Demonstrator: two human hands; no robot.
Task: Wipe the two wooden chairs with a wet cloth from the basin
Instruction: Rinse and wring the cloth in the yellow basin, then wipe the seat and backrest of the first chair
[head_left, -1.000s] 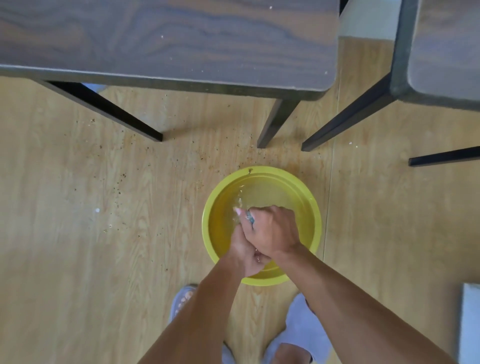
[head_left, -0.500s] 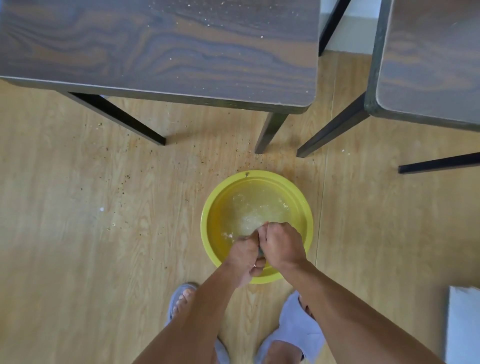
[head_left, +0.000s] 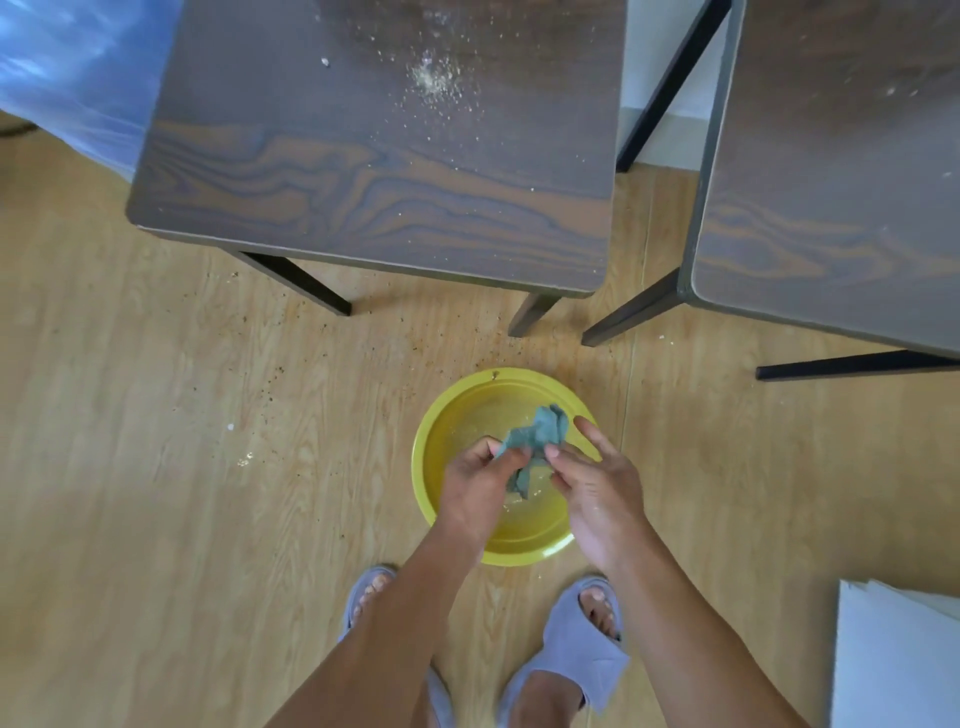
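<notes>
A: What fills most of the view?

B: A pale wood-grain plank floor, smooth, scattered with dark crumbs. Over it stand two chairs with flat, square, dark wood-grain seats and thin black angled legs. The left chair has rounded corners and a dusting of pale specks near its far middle. The right chair is cut off by the frame edge, so only part of its seat shows.

A: And the bluish thing at top left?

B: A translucent blue sheet, glossy; what it covers is hard to make out. At bottom right there is a flat white panel, also cropped.

A: Where is the basin?

B: The basin is round, yellow and shallow, on the floor just in front of the left chair's near legs. Its near rim is partly hidden by the arms.

A: The feet?

B: Grey-lilac open-toed slippers just behind the basin; the left one is mostly hidden under the forearm.

A: And the cloth?

B: The cloth is small, teal and crumpled, held above the basin. The left hand pinches one end with curled fingers; the right hand pinches the other with thumb and forefinger, its remaining fingers spread loosely.
</notes>
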